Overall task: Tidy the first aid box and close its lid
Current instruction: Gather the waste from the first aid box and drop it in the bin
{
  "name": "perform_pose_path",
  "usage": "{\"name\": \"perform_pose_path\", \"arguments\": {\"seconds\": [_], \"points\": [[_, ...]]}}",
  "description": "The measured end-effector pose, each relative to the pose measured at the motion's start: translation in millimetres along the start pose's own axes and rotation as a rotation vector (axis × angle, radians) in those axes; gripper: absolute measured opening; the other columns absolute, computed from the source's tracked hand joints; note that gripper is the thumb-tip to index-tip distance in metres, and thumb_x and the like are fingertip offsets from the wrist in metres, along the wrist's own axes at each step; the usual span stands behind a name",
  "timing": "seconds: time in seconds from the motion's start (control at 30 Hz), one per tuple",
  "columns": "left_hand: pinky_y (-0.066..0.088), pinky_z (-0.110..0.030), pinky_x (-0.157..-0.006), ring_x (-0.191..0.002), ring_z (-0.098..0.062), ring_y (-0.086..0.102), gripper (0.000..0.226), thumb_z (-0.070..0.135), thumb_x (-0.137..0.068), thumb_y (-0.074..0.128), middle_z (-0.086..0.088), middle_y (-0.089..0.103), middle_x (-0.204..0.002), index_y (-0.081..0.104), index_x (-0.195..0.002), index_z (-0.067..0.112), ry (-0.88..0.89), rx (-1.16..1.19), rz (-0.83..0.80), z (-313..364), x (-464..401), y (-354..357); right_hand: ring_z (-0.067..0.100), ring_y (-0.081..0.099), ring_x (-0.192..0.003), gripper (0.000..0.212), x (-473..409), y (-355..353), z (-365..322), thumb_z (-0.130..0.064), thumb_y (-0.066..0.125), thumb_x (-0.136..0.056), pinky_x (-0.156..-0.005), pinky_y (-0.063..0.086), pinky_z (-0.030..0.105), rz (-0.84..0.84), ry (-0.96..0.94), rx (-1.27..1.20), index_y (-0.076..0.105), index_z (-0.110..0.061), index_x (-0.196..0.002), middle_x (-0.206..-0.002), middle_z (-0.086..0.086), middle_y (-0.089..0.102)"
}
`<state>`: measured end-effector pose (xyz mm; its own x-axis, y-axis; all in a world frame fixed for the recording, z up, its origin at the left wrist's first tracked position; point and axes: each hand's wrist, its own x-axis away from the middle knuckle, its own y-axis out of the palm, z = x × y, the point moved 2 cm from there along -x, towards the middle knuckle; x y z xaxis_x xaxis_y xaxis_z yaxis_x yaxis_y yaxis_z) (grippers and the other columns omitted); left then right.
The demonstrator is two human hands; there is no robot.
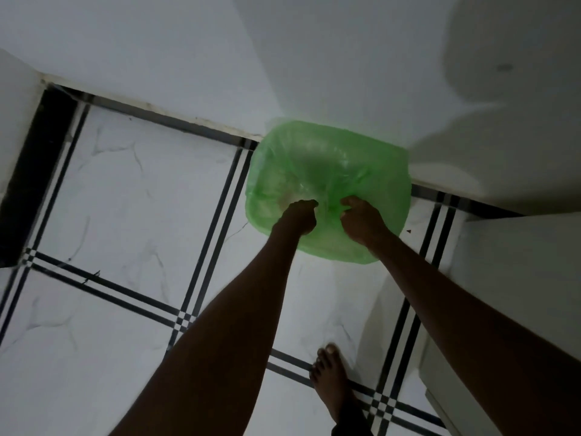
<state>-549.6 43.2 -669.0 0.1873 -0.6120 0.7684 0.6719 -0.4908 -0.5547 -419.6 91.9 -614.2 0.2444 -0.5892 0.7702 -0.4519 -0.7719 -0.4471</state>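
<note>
A bin lined with a translucent green plastic bag (330, 158) stands on the floor against the white wall. Both my arms reach down to it. My left hand (297, 218) is closed at the bag's near side, fingers curled, seemingly pinching the plastic. My right hand (361, 218) is closed beside it, gripping a fold of the green plastic. Something pale lies inside the bag, too blurred to identify. No first aid box is in view.
The floor is white marble-look tile (141, 199) with black double stripes. A white cabinet or counter (518, 278) rises at the right. A bare foot (330, 376) stands on the floor below the bin. A dark skirting strip (31, 171) runs along the left.
</note>
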Motion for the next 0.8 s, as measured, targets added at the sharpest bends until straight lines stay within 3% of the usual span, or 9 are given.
{"name": "perform_pose_path", "arguments": {"seconds": [0.1,0.2,0.33,0.43,0.53,0.63,0.8], "points": [[0.044,-0.034,-0.106,-0.127,-0.031,0.054,0.056,-0.011,-0.086,0.043,-0.019,0.056,-0.139,0.052,-0.137,0.007,0.0,0.135,0.148,5.6,11.9,-14.0,0.031,0.056,-0.117,0.049,9.6,-6.3,3.2,-0.008,0.048,-0.09,-0.088,0.04,0.024,0.007,0.005,-0.007,0.049,-0.014,-0.138,-0.133,0.014,0.058],[0.045,-0.028,-0.097,-0.115,-0.029,0.064,0.041,-0.002,-0.088,0.049,-0.014,0.066,-0.128,0.064,-0.124,0.007,0.022,0.264,0.31,21.7,49.1,-45.5,0.033,0.059,-0.113,0.045,35.9,-23.1,-10.8,-0.011,0.05,-0.088,-0.093,0.046,0.03,0.055,0.006,-0.067,0.055,-0.017,-0.132,-0.13,0.015,0.06],[0.049,-0.025,-0.094,-0.108,-0.019,0.067,0.031,0.011,-0.09,0.056,-0.006,0.071,-0.121,0.068,-0.119,0.013,0.019,0.52,0.405,49.7,121.8,-81.5,0.028,0.064,-0.099,0.039,92.7,-52.2,-40.1,-0.017,0.052,-0.087,-0.087,0.05,0.036,0.145,-0.039,-0.197,0.06,-0.019,-0.125,-0.12,0.014,0.067],[0.053,-0.022,-0.09,-0.098,-0.006,0.066,0.027,0.016,-0.091,0.059,0.0,0.073,-0.114,0.069,-0.117,0.016,0.099,0.698,0.469,82.5,189.2,-108.5,0.026,0.067,-0.1,0.034,154.3,-87.3,-65.6,-0.021,0.056,-0.09,-0.088,0.051,0.035,0.244,-0.131,-0.244,0.061,-0.018,-0.123,-0.116,0.008,0.071],[0.053,-0.027,-0.095,-0.104,-0.008,0.066,0.026,0.015,-0.092,0.059,0.004,0.072,-0.113,0.069,-0.116,0.018,0.16,0.89,0.515,122.2,256.4,-135.6,0.016,0.067,-0.09,0.03,223.3,-132.3,-89.7,-0.019,0.056,-0.091,-0.086,0.053,0.029,0.341,-0.252,-0.31,0.062,-0.018,-0.12,-0.109,0.003,0.072],[0.053,-0.031,-0.098,-0.107,-0.008,0.066,0.026,0.014,-0.093,0.058,0.005,0.072,-0.113,0.069,-0.116,0.018,0.251,1.014,0.572,180.8,339.2,-164.1,-0.004,0.061,-0.083,0.026,310.4,-196.7,-106.0,-0.018,0.055,-0.093,-0.072,0.042,0.001,0.433,-0.393,-0.377,0.063,-0.021,-0.118,-0.1,-0.005,0.069],[0.052,-0.04,-0.101,-0.113,-0.015,0.065,0.025,0.015,-0.095,0.057,0.002,0.071,-0.116,0.067,-0.118,0.018,0.421,1.093,0.619,275.3,457.5,-180.6,0.001,0.065,-0.094,0.025,436.3,-286.4,-102.4,-0.025,0.054,-0.094,-0.08,0.049,0.012,0.502,-0.573,-0.476,0.062,-0.026,-0.117,-0.104,-0.01,0.07]]}}
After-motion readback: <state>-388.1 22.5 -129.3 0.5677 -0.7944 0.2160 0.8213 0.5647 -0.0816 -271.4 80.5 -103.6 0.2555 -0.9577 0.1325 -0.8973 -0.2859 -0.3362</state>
